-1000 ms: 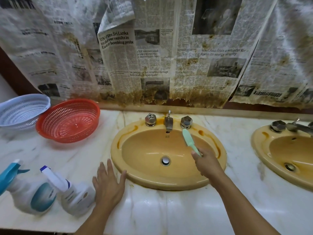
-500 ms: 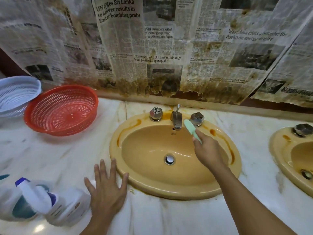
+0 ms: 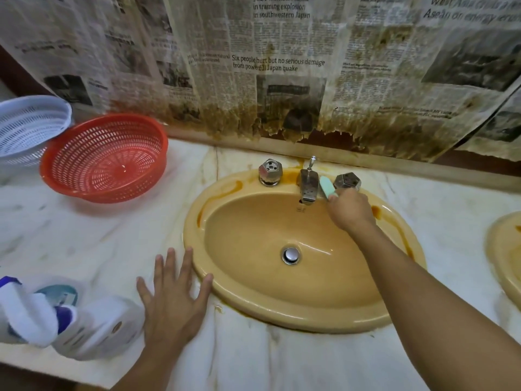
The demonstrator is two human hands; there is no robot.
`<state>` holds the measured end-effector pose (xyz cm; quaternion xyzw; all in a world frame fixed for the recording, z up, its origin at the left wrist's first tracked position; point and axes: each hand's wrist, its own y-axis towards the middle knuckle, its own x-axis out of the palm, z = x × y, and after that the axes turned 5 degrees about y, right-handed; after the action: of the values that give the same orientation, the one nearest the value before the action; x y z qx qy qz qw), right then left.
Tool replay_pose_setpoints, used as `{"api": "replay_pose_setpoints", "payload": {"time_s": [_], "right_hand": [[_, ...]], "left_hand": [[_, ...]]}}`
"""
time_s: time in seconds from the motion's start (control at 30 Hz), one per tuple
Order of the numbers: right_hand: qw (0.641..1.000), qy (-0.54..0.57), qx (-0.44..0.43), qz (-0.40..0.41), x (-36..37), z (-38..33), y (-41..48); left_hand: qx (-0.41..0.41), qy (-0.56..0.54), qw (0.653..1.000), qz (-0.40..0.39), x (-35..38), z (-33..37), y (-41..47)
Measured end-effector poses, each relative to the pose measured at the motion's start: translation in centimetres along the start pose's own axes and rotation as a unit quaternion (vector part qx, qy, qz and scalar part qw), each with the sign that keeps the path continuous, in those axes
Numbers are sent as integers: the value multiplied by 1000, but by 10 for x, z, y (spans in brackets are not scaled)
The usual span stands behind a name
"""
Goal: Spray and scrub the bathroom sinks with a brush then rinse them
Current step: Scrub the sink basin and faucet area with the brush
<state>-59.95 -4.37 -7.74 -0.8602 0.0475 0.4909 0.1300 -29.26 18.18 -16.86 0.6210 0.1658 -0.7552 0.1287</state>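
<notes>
brush point(image 3: 327, 188) moved up by tap point(image 3: 308, 187); marble ctr point(image 3: 253, 359)

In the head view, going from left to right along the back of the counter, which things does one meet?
From the left: white basket → red basket → left knob → spout → brush → right knob → second sink.

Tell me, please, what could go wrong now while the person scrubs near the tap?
1. The brush sits in the narrow gap between the spout and the right knob; the right hand could knock the knob and perhaps start water.
2. The left hand lies flat on the marble counter, beside the spray bottles near its front edge; a slip might push them off.
</notes>
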Motion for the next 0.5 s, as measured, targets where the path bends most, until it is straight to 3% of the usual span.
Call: {"api": "replay_pose_setpoints", "payload": {"time_s": [0.23, 0.5], "right_hand": [[1000, -26, -8, -7, -2, 13, -15], [998, 25, -25, -53, -9, 19, -29]], "left_hand": [[-14, 16, 1000, 22, -5, 5, -1], [11, 42, 996, 82, -12, 11, 23]]}}
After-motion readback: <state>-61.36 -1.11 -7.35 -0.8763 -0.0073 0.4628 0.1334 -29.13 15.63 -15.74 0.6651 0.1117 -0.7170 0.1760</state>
